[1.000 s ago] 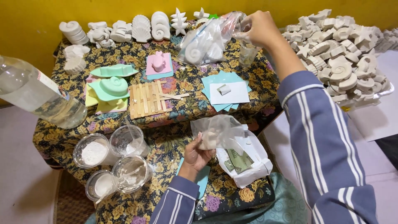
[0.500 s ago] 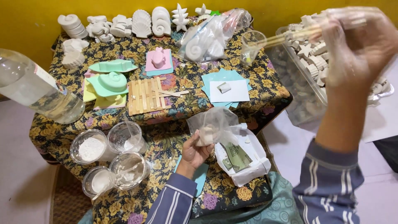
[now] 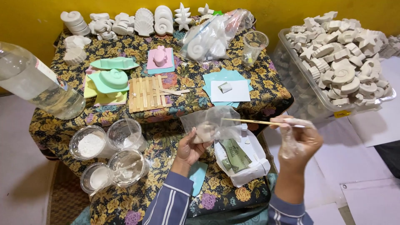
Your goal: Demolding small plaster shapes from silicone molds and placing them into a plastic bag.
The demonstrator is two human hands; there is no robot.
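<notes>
The left hand [image 3: 189,148] grasps a small clear plastic bag [image 3: 210,123] with a pale plaster piece [image 3: 204,132] inside, its fingers pinching the bag from below, just above the white tray [image 3: 250,166] on the floral table [image 3: 175,83]. The right hand [image 3: 298,141], covered in thin plastic, pinches a slim wooden stick [image 3: 250,121] whose tip meets the bag's mouth. To do this well, it seems best to keep the bag's opening spread and steady, guide the stick in level, and work gently so the film does not tear.
</notes>
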